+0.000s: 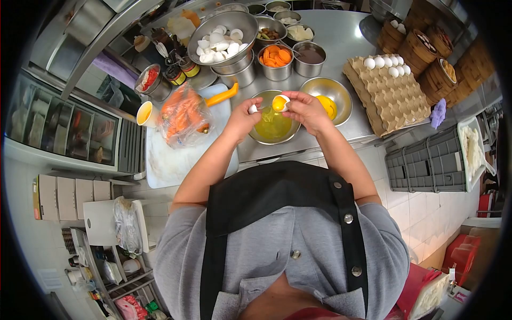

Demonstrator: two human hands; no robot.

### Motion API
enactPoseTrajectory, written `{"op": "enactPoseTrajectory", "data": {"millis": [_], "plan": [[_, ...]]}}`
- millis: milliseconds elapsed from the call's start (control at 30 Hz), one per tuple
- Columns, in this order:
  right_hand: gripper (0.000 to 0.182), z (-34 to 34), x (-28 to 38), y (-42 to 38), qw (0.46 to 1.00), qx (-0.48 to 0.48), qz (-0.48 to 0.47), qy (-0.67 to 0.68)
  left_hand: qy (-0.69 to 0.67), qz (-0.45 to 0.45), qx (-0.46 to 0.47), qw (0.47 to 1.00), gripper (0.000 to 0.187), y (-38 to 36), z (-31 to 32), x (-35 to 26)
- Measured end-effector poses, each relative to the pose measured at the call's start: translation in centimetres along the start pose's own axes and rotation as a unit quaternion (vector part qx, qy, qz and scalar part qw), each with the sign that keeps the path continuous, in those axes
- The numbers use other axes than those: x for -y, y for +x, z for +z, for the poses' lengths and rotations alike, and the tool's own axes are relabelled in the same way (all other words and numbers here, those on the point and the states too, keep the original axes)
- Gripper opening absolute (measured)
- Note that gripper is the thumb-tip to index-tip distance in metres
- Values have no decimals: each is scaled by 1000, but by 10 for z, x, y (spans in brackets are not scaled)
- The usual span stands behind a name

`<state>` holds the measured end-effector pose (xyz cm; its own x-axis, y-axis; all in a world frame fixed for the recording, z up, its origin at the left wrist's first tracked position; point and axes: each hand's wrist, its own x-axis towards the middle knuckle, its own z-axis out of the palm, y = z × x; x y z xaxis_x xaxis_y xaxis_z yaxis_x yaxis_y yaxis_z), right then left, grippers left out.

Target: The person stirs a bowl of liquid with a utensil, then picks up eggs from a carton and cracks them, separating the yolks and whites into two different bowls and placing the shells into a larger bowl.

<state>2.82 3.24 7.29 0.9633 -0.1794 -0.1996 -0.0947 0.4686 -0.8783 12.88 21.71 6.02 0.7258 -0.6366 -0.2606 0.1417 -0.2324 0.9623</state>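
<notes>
Over a steel bowl of egg white [273,127], my right hand [308,111] holds half an eggshell with a yolk [279,103] in it. My left hand [244,118] grips the other shell half [253,109], a little to the left, and the two halves are apart. Just right of that bowl stands a second steel bowl [345,98] with yolks [326,108] in it. A cardboard egg tray [394,101] lies farther right, with several white eggs [380,62] at its back end.
Behind the bowls stand a colander of eggshells [221,45], a pot of sliced carrots [276,55] and a pot of brown liquid [310,58]. On the left, a white cutting board [178,165] bears bagged carrots [183,114] and an orange-handled tool [221,96]. Steamer baskets [418,50] are at right.
</notes>
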Motion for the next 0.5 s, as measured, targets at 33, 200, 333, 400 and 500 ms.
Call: {"op": "enactPoseTrajectory", "data": {"millis": [33, 200, 333, 400, 500], "plan": [[35, 1, 3, -1, 1000, 1, -5, 7, 11, 37, 1, 999, 50, 2, 0, 3], [36, 3, 12, 1, 1000, 8, -22, 4, -107, 123, 5, 987, 59, -9, 17, -13], [38, 8, 14, 1, 995, 22, -82, -51, -302, 101, 27, 947, 63, -11, 24, -18], [39, 14, 15, 1, 989, 29, -114, -92, -346, 90, 36, 933, 65, -10, 26, -19], [38, 28, 19, -5, 967, 16, -173, -184, -395, 83, 29, 914, 62, -9, 29, -19]]}}
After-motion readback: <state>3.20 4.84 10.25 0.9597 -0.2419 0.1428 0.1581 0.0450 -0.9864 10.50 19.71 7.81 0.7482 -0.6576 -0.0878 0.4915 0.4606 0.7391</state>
